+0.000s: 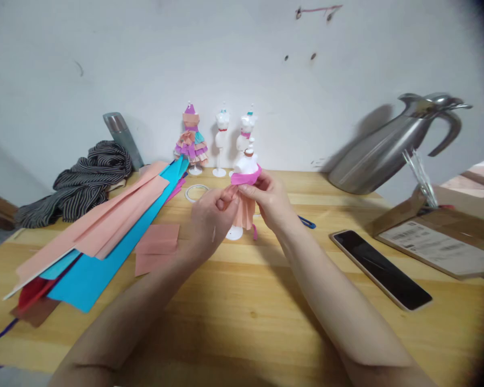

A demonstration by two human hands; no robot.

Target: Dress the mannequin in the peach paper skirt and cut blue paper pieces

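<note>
Head view. Small white mannequin (pixel 245 164) on the wooden table (pixel 252 317), upright between both hands, magenta band at the bust, peach skirt (pixel 244 212) below. Left hand (pixel 215 217): fingertips pinched closed on the skirt's upper edge. Right hand (pixel 268 199): thumb and fingers narrow, holding the magenta band (pixel 246 176) at its side. Behind stands a mannequin in a ruffled dress (pixel 191 142). Left of the hands, peach and blue paper sheets (pixel 105 231); to the right, a phone (pixel 381 269) lies flat.
</note>
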